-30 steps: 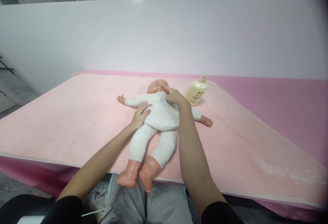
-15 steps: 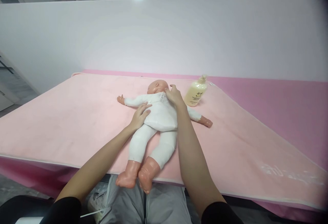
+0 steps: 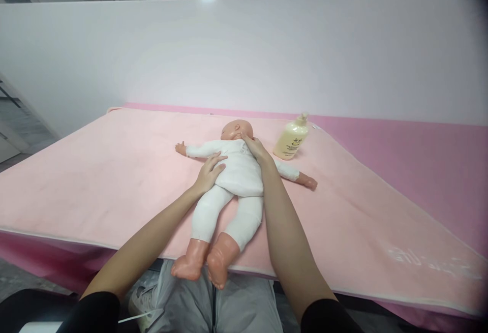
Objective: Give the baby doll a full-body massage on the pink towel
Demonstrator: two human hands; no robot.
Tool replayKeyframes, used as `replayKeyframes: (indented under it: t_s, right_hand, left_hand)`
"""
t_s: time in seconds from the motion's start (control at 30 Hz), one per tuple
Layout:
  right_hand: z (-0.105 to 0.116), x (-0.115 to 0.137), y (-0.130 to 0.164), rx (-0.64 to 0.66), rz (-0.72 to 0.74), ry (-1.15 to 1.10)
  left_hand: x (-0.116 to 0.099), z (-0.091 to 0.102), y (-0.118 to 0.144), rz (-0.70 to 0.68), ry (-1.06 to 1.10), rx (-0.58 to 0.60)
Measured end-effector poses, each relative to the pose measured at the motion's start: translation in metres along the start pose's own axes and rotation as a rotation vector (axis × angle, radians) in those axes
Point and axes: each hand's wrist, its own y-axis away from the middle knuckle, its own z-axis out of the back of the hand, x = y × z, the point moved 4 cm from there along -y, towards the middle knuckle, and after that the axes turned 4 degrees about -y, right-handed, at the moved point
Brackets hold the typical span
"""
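Observation:
A baby doll (image 3: 240, 175) with a white cloth body lies on its back on a pink towel (image 3: 114, 180), its head turned to the left and its bare feet over the near edge. My left hand (image 3: 209, 172) rests open against the left side of its belly, fingers spread on the cloth. At the doll's upper chest and neck lies my right hand (image 3: 256, 147), with its fingers stretched toward the chin. Part of the doll's arm on the right is hidden behind my right forearm.
A yellowish pump bottle (image 3: 291, 140) stands on the towel just right of the doll's head. Behind the table rises a white partition (image 3: 244, 53). A darker pink surface (image 3: 419, 170) shows past the towel at the right.
My right hand has shifted slightly left and lowered its raised fingers onto the doll's neck area. The left hand keeps its place on the belly.

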Motion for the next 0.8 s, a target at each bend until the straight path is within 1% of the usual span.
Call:
replayKeyframes:
  t_s: [0.1, 0.33, 0.47, 0.53, 0.57, 0.63, 0.67, 0.7, 0.73, 0.8]
  right_hand:
    - [-0.002, 0.005, 0.006, 0.046, -0.009, -0.055]
    - [-0.003, 0.008, 0.011, 0.078, 0.003, -0.128]
    - [-0.004, 0.004, 0.006, 0.069, 0.004, -0.112]
    - [-0.004, 0.002, 0.006, 0.01, 0.022, -0.054]
    - [-0.003, 0.002, 0.007, -0.055, 0.034, -0.013]
    - [0.002, 0.001, 0.014, -0.231, 0.075, 0.072]
    - [0.004, 0.002, 0.02, -0.312, 0.117, 0.108]
    - [0.006, 0.003, 0.027, -0.367, 0.176, 0.14]
    - [0.008, 0.004, 0.035, -0.387, 0.247, 0.171]
    - [0.009, 0.006, 0.053, -0.333, 0.404, 0.231]
  left_hand:
    - [0.0, 0.0, 0.0, 0.0, 0.008, -0.006]
    - [0.001, 0.0, 0.0, -0.001, -0.01, -0.005]
    - [-0.002, 0.004, -0.001, -0.058, -0.085, 0.046]
    - [-0.004, 0.009, -0.001, -0.107, -0.163, 0.098]
    - [-0.005, 0.011, -0.001, -0.126, -0.211, 0.124]
    - [-0.006, 0.016, -0.001, -0.143, -0.301, 0.171]
    - [-0.006, 0.018, -0.001, -0.143, -0.334, 0.188]
    - [-0.006, 0.02, -0.001, -0.14, -0.357, 0.198]
    - [-0.006, 0.02, -0.001, -0.139, -0.368, 0.202]
    - [-0.005, 0.021, -0.002, -0.146, -0.367, 0.196]
